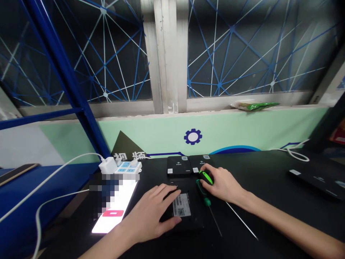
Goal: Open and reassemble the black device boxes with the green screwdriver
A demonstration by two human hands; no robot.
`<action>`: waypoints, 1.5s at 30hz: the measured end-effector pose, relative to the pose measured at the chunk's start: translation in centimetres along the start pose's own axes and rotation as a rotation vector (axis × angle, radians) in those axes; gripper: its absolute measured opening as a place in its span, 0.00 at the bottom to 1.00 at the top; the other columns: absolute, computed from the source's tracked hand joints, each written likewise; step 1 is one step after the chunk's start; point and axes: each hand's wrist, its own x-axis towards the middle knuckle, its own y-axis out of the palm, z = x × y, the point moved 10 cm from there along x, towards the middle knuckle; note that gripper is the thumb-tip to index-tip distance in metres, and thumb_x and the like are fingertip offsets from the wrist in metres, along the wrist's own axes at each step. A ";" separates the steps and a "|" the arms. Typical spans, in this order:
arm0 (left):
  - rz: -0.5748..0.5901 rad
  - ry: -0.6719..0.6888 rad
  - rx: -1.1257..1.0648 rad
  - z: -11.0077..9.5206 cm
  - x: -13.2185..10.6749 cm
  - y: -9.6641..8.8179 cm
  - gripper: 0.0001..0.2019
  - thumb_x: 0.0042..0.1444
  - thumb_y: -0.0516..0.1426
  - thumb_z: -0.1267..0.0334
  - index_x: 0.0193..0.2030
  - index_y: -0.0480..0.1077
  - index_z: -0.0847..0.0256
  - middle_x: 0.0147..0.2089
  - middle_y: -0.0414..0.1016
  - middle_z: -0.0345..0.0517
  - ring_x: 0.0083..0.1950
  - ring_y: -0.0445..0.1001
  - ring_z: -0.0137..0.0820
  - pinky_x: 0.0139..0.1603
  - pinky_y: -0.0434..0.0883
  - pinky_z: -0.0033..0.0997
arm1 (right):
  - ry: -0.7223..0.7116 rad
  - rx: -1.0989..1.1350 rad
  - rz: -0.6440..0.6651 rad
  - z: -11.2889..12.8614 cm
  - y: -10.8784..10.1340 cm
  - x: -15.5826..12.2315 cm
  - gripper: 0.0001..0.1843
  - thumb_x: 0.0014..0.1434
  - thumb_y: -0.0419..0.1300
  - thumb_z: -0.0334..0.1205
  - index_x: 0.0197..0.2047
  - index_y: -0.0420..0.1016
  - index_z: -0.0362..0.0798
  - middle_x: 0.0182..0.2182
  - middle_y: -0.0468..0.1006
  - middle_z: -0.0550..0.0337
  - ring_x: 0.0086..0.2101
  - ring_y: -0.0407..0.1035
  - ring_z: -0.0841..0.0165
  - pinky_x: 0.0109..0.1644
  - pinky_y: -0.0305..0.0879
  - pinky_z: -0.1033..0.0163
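My left hand (151, 212) lies flat with fingers spread on a black box (188, 219) that bears a white label (182, 209), in the middle of the black table (269, 190). My right hand (222, 183) is curled around the black and green handle of a screwdriver (206, 178), whose thin shaft runs toward me across the table. Two more black boxes (179, 165) (198, 162) with small white labels stand side by side just behind the hands.
A lit phone (115, 212) lies to the left of the box, beside a white power strip (128, 167) with a plugged charger (107, 165) and white cables. A flat dark device (318, 180) lies at the right. A green packet (253, 105) rests on the window ledge.
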 end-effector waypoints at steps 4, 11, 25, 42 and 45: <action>0.030 0.025 0.054 -0.3 -0.1 0.2 0.27 0.68 0.51 0.47 0.70 0.56 0.54 0.68 0.63 0.50 0.66 0.64 0.49 0.61 0.68 0.53 | -0.022 -0.092 0.018 0.0 0.3 0.0 0.10 0.59 0.58 0.45 0.42 0.72 0.52 0.22 0.75 0.62 0.25 0.69 0.63 0.28 0.49 0.64; 0.029 0.018 0.044 -0.2 -0.1 -0.1 0.27 0.66 0.53 0.48 0.69 0.58 0.53 0.67 0.65 0.49 0.66 0.65 0.48 0.60 0.69 0.52 | 0.004 -0.236 0.011 -0.1 0.2 -0.1 0.12 0.63 0.54 0.47 0.38 0.74 0.50 0.21 0.74 0.59 0.26 0.71 0.62 0.27 0.43 0.64; 0.025 -0.005 -0.006 0.1 0.2 -0.1 0.28 0.65 0.54 0.46 0.69 0.59 0.53 0.67 0.65 0.49 0.65 0.64 0.48 0.62 0.67 0.53 | -0.280 -0.088 -0.080 3.3 -1.0 -1.1 0.12 0.65 0.53 0.44 0.48 0.72 0.50 0.39 0.77 0.56 0.32 0.74 0.63 0.31 0.58 0.62; 0.050 -0.033 -0.030 0.1 0.0 -0.2 0.28 0.65 0.55 0.48 0.68 0.59 0.53 0.67 0.65 0.49 0.66 0.63 0.47 0.62 0.67 0.52 | -0.374 0.106 0.051 5.1 0.5 -1.9 0.17 0.56 0.60 0.37 0.50 0.76 0.50 0.34 0.79 0.58 0.35 0.74 0.63 0.39 0.65 0.62; 0.050 -0.035 -0.044 0.3 -0.2 0.0 0.32 0.61 0.58 0.46 0.69 0.58 0.52 0.68 0.63 0.48 0.66 0.62 0.49 0.63 0.66 0.54 | -0.268 0.258 0.004 4.1 0.1 -1.5 0.15 0.57 0.60 0.38 0.48 0.76 0.51 0.25 0.73 0.64 0.26 0.68 0.69 0.32 0.62 0.64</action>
